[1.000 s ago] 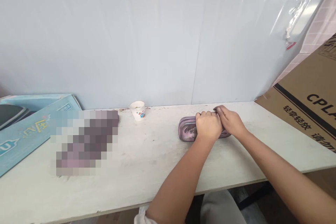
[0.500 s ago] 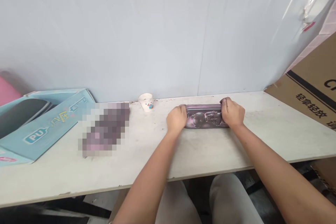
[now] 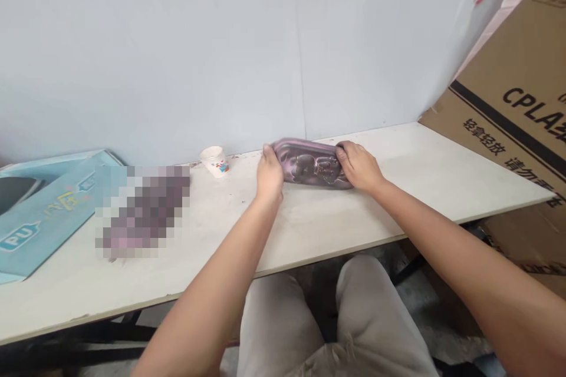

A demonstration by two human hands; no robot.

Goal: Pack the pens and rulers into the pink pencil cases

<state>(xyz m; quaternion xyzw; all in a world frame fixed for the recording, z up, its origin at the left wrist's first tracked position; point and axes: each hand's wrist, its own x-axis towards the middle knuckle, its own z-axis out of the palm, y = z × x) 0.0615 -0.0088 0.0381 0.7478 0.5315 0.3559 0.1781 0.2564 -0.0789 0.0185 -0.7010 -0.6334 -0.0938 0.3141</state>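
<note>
A shiny purple pencil case (image 3: 309, 165) with an embossed figure lies lengthwise at the back of the white table (image 3: 398, 188), close to the pale wall. My left hand (image 3: 269, 174) is closed round its left end. My right hand (image 3: 359, 165) grips its right end with the fingers curled over the edge. The case looks tipped up a little toward me, its embossed face showing.
A small paper cup (image 3: 214, 161) stands by the wall left of the case. A blurred-out patch (image 3: 141, 212) and a light blue box (image 3: 39, 212) lie further left. A brown cardboard carton (image 3: 513, 100) leans at the right. My knees show below the table edge.
My left hand slid from the right end of the case to its left end, so both hands now hold the two ends. The case has tilted its embossed face toward me.
</note>
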